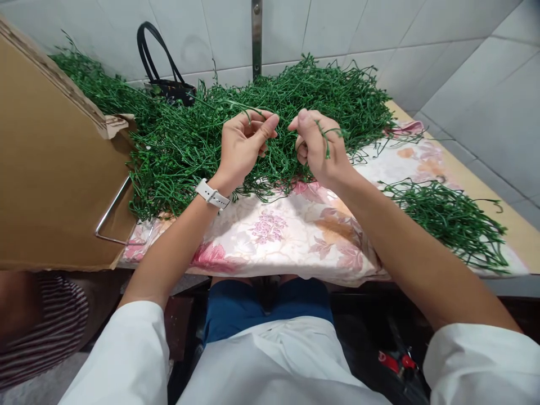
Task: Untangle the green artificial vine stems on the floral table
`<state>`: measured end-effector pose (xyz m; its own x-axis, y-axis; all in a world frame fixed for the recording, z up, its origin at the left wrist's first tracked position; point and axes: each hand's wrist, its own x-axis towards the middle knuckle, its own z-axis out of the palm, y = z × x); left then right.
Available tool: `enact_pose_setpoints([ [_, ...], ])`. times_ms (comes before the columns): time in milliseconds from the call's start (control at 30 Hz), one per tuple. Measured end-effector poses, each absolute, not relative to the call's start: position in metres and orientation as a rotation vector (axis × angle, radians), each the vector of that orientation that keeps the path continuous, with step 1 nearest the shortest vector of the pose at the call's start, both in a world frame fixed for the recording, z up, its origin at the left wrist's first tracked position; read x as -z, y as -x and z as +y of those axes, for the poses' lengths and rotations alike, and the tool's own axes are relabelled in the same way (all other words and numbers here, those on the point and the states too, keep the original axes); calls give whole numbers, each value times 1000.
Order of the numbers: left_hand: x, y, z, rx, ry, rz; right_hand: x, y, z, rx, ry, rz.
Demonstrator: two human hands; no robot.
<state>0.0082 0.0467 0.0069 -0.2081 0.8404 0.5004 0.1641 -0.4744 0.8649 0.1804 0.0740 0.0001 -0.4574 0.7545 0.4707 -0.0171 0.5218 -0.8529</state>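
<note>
My left hand has thumb and fingers closed in a pinch. A thin green stem with small bud-like tips runs from it to the left, over a big tangled heap of similar green stems. My right hand is closed a short way to the right, thumb against the bent fingers. Short green stem ends poke out between its fingers; the rest of them is hidden in the hand. A gap separates the two hands, both held above the near edge of the heap.
Floral cloth covers the table. A smaller pile of stems lies at the right. At the left stand a cardboard box and a bent metal rod. A black-handled bag sits in the heap by the tiled wall.
</note>
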Motion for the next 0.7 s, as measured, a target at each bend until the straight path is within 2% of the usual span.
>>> enact_pose_setpoints([
  [367, -1, -7, 49, -1731, -1582, 1131, -2, -178, 77, -843, 538, -2028],
  [700, -23, -32, 21, -1614, -1043, 1115, 2, -176, 79, -750, 285, -2099],
])
